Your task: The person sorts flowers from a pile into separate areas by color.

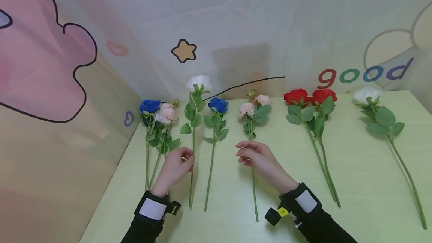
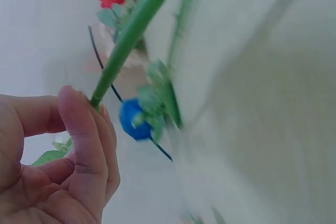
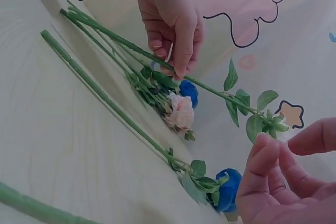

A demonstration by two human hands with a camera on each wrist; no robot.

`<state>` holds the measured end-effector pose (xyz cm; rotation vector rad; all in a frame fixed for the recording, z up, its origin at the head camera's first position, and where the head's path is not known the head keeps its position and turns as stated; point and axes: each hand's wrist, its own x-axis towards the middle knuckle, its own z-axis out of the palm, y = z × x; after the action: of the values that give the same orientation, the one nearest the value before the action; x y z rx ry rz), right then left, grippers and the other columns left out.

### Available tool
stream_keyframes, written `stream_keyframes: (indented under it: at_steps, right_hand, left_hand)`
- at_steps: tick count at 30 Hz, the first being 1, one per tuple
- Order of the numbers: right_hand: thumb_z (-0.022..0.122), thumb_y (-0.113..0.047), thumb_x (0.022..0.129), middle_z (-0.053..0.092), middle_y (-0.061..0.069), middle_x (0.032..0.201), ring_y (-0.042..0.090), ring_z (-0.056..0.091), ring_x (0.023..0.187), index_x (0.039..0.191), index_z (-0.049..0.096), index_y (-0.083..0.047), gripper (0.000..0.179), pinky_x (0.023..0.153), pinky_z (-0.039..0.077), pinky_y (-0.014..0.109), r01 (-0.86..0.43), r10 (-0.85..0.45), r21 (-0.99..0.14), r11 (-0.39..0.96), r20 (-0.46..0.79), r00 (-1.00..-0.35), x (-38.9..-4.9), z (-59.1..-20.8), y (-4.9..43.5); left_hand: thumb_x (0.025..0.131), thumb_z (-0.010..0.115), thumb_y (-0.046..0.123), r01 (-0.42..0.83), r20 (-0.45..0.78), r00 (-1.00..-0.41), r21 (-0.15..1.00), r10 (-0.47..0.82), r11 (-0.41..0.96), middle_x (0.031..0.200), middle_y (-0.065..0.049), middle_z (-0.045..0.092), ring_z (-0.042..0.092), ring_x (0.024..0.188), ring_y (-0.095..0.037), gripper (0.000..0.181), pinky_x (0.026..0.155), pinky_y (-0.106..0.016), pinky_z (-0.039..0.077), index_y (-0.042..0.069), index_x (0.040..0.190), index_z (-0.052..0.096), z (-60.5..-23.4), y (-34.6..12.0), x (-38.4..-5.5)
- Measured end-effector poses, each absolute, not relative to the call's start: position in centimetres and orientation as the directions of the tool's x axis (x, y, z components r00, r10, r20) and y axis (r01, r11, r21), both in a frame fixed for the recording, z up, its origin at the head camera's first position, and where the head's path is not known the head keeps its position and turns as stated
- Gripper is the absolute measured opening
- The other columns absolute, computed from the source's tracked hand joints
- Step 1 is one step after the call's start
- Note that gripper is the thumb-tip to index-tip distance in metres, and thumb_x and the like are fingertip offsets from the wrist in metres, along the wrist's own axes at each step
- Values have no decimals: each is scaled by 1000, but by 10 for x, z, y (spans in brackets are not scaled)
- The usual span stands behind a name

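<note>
In the head view, my left hand pinches the green stem of a white rose between thumb and fingers. The left wrist view shows that stem running up from the fingertips, and in the right wrist view it is lifted off the table. My right hand hovers above the stem of a pale pink flower spray, fingers loosely bent and nothing between them. Between the two hands lies a blue rose, its stem pointing toward me.
Left of the white rose lie another blue rose and a pink spray, stems close together. Farther right are red roses with crossing stems and a second white rose. A printed cloth hangs behind the pale table.
</note>
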<state>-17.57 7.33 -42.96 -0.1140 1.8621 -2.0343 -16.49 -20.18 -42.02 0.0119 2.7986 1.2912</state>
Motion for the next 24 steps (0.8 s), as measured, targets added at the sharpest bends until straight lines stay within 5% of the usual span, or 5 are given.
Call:
stream_keyframes:
  at_steps: [11,24]
  right_hand:
    - [51,-16,105,64,-2,101,8,62,89,133,50,10,39,86,55,22,165,-285,-986,-25,-151,-947,-182,-428,120]
    - [52,-22,105,66,-6,103,9,64,90,130,54,3,35,87,56,21,105,-239,-994,35,-111,-965,-187,-435,168]
  left_hand:
    - [98,61,11,30,-55,-985,877,162,479,89,-13,66,65,62,-10,17,69,-45,60,-2,107,66,-415,-139,-181]
    - [99,61,12,43,-53,-952,952,302,302,92,-12,67,65,64,-7,22,76,-49,61,-4,112,66,-417,-66,-191]
